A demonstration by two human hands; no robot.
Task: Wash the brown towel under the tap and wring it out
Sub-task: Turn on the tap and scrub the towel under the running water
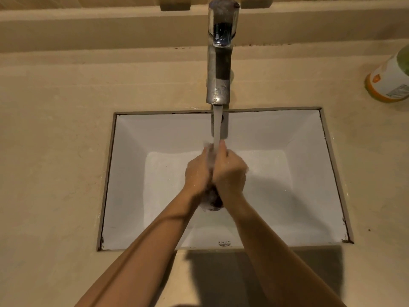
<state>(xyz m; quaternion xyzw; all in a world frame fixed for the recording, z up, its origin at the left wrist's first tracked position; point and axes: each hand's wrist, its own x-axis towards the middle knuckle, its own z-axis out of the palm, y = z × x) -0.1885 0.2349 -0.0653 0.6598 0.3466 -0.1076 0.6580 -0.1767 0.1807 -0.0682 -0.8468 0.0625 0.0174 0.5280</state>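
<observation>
**Squeezing the brown towel under the running tap**

Both my hands meet over the middle of the sink (132, 173), pressed side by side. My left hand (198, 171) and right hand (230, 171) each have fingers curled round the brown towel (212, 199), which is wadded up between the palms. Only a dark wet lump of it pokes out at 6 o'clock of the hands, between my wrists, above the white basin floor. One right digit (thumb or finger, cannot tell) points toward 12 o'clock beside the stream. Left fingertips are blurred by splash, so I cannot tell exactly how they lie, but the hand wraps the wad.

The tap (218, 69) stands at 12 o'clock, chrome, with its spout reaching over the back edge of the sink. Water (217, 125) falls from it in a straight stream and lands on the seam where my hands meet, at their 12 o'clock end.

My bare forearms come in from 7 o'clock and 5 o'clock, crossing the front rim. The sink is a white rectangle set into a beige counter (55, 151), with dark grime at its front corners. A bottle (389, 80) with a white label and orange base stands on the counter at 2 o'clock, well apart from the sink and cut by the frame edge. A raised ledge (88, 27) runs behind the tap.
</observation>
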